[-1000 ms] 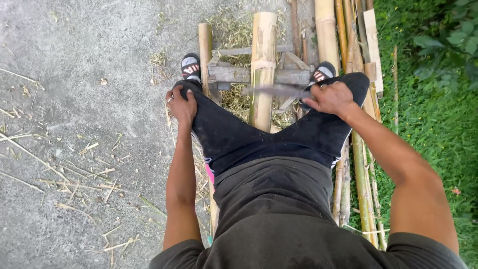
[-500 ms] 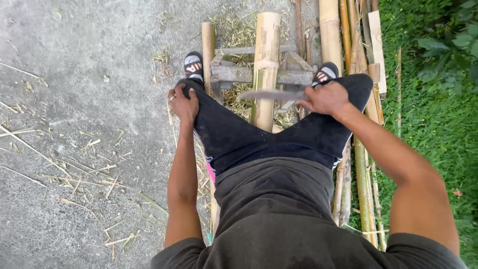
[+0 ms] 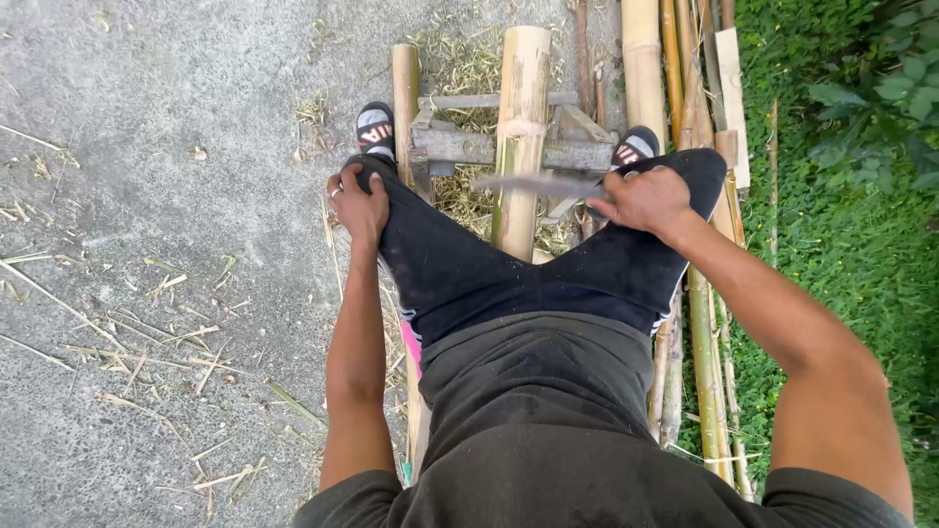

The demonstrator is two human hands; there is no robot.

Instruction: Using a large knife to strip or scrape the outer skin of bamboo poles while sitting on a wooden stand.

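Grey blade in right hand, across thick bamboo pole.

Both arms reach straight down and forward from the shoulders, elbows nearly locked. The left hand rests palm down on the left knee, fingers curled over it. The right hand sits on the right knee, fingers closed in a fist around a handle, wrist slightly bent inward
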